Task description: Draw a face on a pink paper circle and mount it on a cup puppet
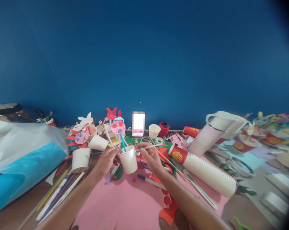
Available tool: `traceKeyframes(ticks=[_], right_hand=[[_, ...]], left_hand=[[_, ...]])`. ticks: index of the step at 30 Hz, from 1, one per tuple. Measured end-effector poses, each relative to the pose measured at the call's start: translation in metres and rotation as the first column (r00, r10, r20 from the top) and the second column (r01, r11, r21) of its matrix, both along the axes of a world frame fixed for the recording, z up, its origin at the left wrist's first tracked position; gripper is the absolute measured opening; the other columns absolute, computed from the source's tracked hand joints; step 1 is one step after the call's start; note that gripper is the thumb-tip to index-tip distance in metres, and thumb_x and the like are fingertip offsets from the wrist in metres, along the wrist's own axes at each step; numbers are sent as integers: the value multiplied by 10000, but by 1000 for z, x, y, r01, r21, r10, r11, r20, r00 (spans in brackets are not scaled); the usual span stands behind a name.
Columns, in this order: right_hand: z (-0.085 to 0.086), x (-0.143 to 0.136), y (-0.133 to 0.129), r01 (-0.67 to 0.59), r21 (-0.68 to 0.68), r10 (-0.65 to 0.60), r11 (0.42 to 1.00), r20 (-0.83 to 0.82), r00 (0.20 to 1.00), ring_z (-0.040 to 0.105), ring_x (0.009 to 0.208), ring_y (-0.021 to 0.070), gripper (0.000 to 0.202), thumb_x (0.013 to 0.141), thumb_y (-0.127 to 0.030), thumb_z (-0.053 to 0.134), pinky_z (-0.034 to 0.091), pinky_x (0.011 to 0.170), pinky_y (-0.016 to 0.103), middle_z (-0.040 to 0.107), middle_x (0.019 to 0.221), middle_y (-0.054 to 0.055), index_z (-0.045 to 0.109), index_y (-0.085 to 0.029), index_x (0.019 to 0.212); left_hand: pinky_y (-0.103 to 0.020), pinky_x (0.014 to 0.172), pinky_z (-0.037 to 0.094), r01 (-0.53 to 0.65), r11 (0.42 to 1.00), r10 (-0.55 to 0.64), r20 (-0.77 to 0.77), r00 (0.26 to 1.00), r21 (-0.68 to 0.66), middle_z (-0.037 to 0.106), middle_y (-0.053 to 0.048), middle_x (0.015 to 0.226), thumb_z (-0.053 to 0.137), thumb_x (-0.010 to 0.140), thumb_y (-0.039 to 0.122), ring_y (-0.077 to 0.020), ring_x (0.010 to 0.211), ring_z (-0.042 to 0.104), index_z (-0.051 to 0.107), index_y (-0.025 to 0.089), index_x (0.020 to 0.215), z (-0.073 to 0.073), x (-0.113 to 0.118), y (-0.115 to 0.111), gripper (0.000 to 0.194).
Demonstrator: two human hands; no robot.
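A white paper cup (129,163) is held upright between my hands above the pink paper. A blue straw (122,142) stands in it and carries a pink paper face (118,126) with red eyes and an ear. My left hand (108,159) is closed at the cup's left rim, beside a pale straw-like strip (109,139) that slants upward. On the cup's other side, my right hand (150,157) pinches a white straw (151,146) that points up to the right. What lies under the left fingertips is partly hidden.
Several nested paper cups (206,171) lie at the right beside a white jug (208,131). Markers (59,195) and another cup (81,159) sit at the left, near a blue-and-white bag (31,166). A lit phone (138,124) stands against the blue wall.
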State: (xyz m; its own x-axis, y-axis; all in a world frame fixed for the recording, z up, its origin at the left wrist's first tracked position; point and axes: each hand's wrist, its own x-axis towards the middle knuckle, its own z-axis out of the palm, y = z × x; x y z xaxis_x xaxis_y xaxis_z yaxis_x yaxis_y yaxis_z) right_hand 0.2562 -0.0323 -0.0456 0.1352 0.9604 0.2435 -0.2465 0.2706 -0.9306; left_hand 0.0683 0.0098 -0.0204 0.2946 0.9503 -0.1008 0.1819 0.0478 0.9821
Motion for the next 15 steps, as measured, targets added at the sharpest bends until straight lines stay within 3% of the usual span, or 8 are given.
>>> traceKeyframes(ticks=[8,15], right_hand=[[-2,4,1,31,-80,-36,996,-67,997,608,640,144,211,768,-363,664,497,641,279,687,735,16,630,-189,882],[1,7,-2,107,-44,-102,993,110,989,604,709,176,219,798,-397,620,486,678,299,690,746,32,708,-197,788]], left_hand=[[-245,484,415,72,996,-73,-12,997,-42,586,7,599,567,726,478,-158,532,565,595,164,710,-7,-1,2,315],[-241,513,414,145,988,-147,-20,989,-60,592,-1,666,572,753,460,-160,585,569,618,164,715,-9,-1,0,302]])
